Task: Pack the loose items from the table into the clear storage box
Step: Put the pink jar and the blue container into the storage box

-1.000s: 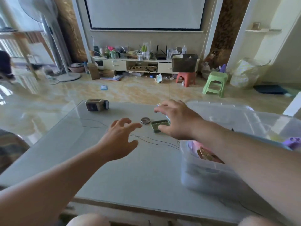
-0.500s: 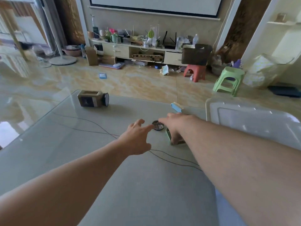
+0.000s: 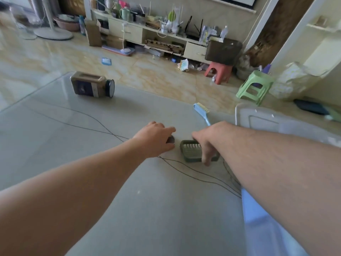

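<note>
Across the grey table (image 3: 92, 182), which fills most of the view, both bare arms reach forward. At the right edge sits the clear storage box (image 3: 258, 233), only its near wall and a pale lid-like panel (image 3: 262, 121) showing; its contents cannot be seen from here, so how much is already packed is unclear. Far left on the table lies a brown jar (image 3: 90, 85) on its side, untouched and well apart from the hands. Near the far edge a blue brush (image 3: 201, 110) lies with its handle running toward the right wrist. Closer in, the right hand (image 3: 212, 139) bears down on a small green slotted tray (image 3: 193, 152), fingers curled over its top with the thumb at its near edge; a grip looks to be forming, though the tray rests on the table. Just beside it, the left hand (image 3: 156, 139) covers a small dark round disc (image 3: 170, 139), fingers loosely curved over it; whether it is pinched cannot be told. By my judgement at least four items remain to pack.
</note>
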Demonstrator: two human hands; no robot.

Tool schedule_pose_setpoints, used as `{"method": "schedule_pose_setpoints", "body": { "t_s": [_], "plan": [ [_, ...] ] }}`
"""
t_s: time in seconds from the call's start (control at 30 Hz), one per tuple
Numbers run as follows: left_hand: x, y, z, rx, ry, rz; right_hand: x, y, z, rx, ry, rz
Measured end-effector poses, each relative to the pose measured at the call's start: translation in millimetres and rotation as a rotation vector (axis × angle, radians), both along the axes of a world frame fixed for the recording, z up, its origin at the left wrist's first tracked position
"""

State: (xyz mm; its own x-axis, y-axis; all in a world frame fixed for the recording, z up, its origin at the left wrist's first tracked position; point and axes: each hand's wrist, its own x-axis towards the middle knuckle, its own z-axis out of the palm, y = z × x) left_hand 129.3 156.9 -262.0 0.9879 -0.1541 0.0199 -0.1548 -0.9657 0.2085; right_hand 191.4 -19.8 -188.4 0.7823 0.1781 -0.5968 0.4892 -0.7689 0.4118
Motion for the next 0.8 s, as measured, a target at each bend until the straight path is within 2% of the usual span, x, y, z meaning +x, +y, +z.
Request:
{"method": "schedule_pose_setpoints", "body": {
  "t_s": [0.07,0.17,0.3,0.4,0.57,0.67,0.8],
  "plan": [
    [-26.0,11.2,17.6,-0.084,0.007,0.07,-15.8,0.1,20.8,0.085,0.008,0.055],
    [-62.1,10.4,61.0,-0.169,-0.08,0.132,-43.7,-10.9,87.8,0.26,-0.023,0.129],
    [-95.7,-41.8,149.1,-0.299,-0.203,0.029,-94.9,-74.4,190.2,0.542,-0.143,0.243],
    [-108.5,-100.1,202.9,-0.326,-0.285,-0.058,-127.0,-160.9,230.7,0.642,-0.238,0.174],
    [-112.9,-205.2,242.8,-0.313,-0.403,-0.244,-161.4,-319.8,228.5,0.69,-0.378,-0.089],
    [-107.0,-251.1,235.3,-0.188,-0.353,-0.341,-167.4,-386.1,200.9,0.642,-0.383,-0.217],
    [-85.2,-282.0,217.2,-0.072,-0.257,-0.382,-155.4,-433.6,157.4,0.497,-0.428,-0.273]
  ]
}}
